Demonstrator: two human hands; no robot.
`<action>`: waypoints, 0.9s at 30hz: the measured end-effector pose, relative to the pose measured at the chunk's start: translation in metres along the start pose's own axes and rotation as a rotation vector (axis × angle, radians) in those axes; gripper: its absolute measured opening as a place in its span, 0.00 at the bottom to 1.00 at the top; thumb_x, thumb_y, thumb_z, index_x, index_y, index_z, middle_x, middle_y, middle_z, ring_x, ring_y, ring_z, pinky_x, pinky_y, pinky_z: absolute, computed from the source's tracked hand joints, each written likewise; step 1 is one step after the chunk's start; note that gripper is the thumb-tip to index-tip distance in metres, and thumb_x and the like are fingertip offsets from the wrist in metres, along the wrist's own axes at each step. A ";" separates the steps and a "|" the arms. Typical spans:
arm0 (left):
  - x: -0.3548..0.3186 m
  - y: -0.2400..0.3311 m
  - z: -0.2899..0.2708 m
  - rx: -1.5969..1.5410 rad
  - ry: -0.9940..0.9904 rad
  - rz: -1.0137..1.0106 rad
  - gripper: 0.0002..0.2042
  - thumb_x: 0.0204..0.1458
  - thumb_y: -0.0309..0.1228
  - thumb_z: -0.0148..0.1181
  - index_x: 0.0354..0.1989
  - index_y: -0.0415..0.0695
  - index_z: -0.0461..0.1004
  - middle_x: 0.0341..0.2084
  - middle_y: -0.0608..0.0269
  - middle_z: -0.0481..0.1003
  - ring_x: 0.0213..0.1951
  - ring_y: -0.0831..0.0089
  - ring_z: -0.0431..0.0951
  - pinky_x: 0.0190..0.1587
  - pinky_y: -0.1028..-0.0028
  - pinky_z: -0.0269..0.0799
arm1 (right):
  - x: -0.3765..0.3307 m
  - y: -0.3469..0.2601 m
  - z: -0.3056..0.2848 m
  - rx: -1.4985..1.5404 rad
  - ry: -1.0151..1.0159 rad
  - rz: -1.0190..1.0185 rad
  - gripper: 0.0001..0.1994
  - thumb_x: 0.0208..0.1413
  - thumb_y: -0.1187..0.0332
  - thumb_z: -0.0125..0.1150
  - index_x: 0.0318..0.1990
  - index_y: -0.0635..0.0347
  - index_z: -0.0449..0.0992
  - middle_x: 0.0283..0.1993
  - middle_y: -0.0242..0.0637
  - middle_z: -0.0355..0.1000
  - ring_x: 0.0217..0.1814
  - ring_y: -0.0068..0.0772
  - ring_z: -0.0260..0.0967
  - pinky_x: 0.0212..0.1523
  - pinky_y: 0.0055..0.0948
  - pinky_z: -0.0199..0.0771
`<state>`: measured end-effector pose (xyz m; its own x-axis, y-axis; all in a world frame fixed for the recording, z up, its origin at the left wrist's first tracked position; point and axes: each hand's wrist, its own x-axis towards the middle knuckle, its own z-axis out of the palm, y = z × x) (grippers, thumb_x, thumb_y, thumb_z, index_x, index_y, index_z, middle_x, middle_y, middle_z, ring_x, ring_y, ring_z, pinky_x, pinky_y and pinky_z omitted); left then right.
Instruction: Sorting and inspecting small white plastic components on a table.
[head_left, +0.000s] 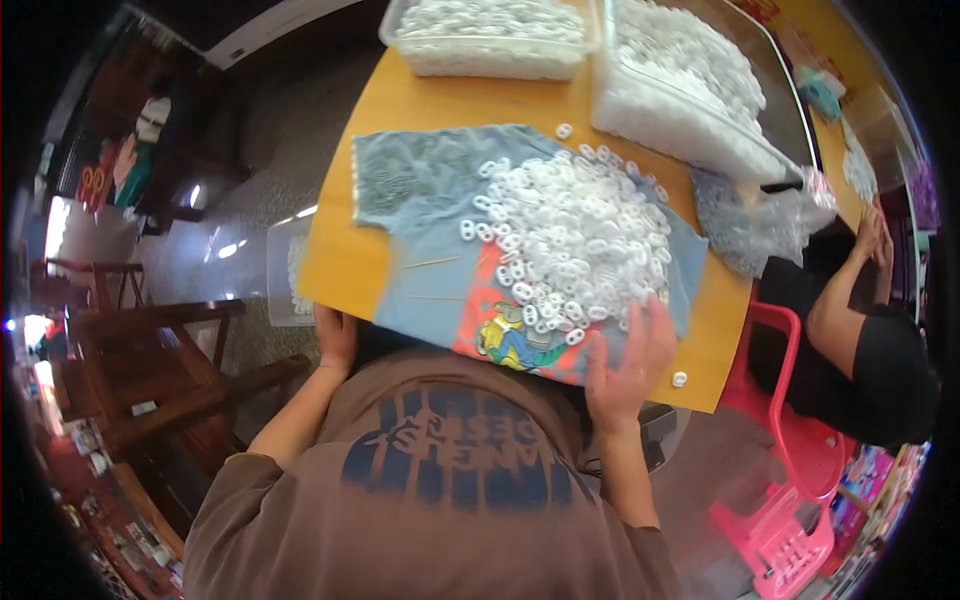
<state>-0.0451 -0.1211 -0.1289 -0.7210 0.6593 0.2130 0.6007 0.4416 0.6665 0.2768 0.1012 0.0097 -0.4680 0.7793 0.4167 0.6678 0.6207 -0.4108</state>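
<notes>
A large heap of small white plastic pieces (590, 225), each an oval with two holes, lies on a grey-blue T-shirt (415, 235) spread over the table. My right hand (632, 362) rests at the heap's near right edge, fingers stretched out and apart, palm down, gripping nothing that I can see. My left hand (336, 340) is at the table's front left edge, beside a clear bin; its fingers are mostly hidden. Two thin wooden sticks (430, 262) lie on the shirt left of the heap. A coloured cartoon print (520, 340) shows below the heap.
Two clear tubs of white pieces, a smaller one (490, 50) and a larger one (690, 125), stand at the table's far side. Clear plastic bags (755, 220) lie at right. A pink chair (785, 400) and a seated person (850, 330) are beyond, wooden chairs (150, 370) at left.
</notes>
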 end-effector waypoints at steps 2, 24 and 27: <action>-0.001 -0.011 0.006 0.063 -0.031 0.034 0.14 0.55 0.36 0.48 0.44 0.38 0.68 0.39 0.52 0.70 0.43 0.58 0.68 0.45 0.67 0.62 | 0.002 0.004 -0.001 -0.071 -0.141 -0.007 0.22 0.48 0.63 0.59 0.51 0.62 0.66 0.58 0.45 0.58 0.62 0.48 0.50 0.61 0.49 0.44; 0.065 -0.024 0.023 -0.164 -0.193 -0.058 0.15 0.53 0.36 0.51 0.43 0.39 0.70 0.33 0.59 0.73 0.32 0.69 0.71 0.34 0.73 0.65 | -0.003 0.012 0.013 0.128 0.077 0.036 0.15 0.42 0.75 0.60 0.42 0.61 0.72 0.44 0.39 0.67 0.48 0.43 0.62 0.47 0.38 0.63; 0.066 -0.025 0.018 -0.185 -0.196 -0.077 0.14 0.53 0.36 0.51 0.43 0.39 0.70 0.32 0.60 0.73 0.31 0.70 0.70 0.33 0.74 0.65 | -0.006 0.012 0.015 0.091 0.136 0.074 0.16 0.43 0.73 0.60 0.43 0.61 0.72 0.46 0.40 0.67 0.47 0.42 0.63 0.46 0.37 0.63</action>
<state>-0.1012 -0.0777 -0.1444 -0.6709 0.7411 0.0265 0.4602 0.3880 0.7986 0.2792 0.1047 -0.0096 -0.3325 0.8084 0.4858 0.6397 0.5718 -0.5136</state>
